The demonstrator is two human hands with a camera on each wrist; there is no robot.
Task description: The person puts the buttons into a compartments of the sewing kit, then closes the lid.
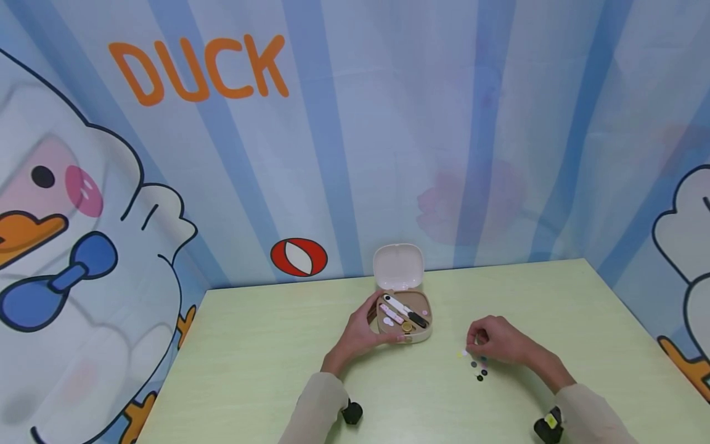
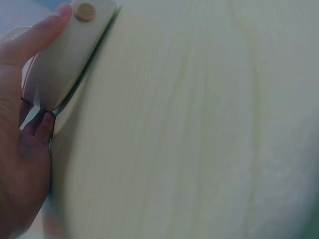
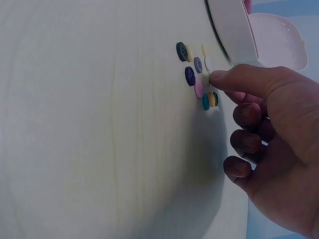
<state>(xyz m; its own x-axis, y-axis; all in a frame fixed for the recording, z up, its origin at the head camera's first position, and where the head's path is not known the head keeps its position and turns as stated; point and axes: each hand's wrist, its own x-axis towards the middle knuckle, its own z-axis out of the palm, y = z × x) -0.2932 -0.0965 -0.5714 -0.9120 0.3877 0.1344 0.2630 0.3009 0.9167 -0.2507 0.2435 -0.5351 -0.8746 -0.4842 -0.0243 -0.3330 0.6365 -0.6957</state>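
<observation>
Two hands on pale green table. My left hand grips open sewing kit case from its left side, thumb on front wall by round clasp; lid upright behind. My right hand, fingers curled, index fingertip touching small cluster of loose buttons just right of case; actual pinch not visible.

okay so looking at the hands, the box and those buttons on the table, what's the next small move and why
Probably pinch one button from the buttons and lift it toward the open box. The right hand already has its index fingertip on the cluster, the lid stands open, and the left hand steadies the box.
</observation>
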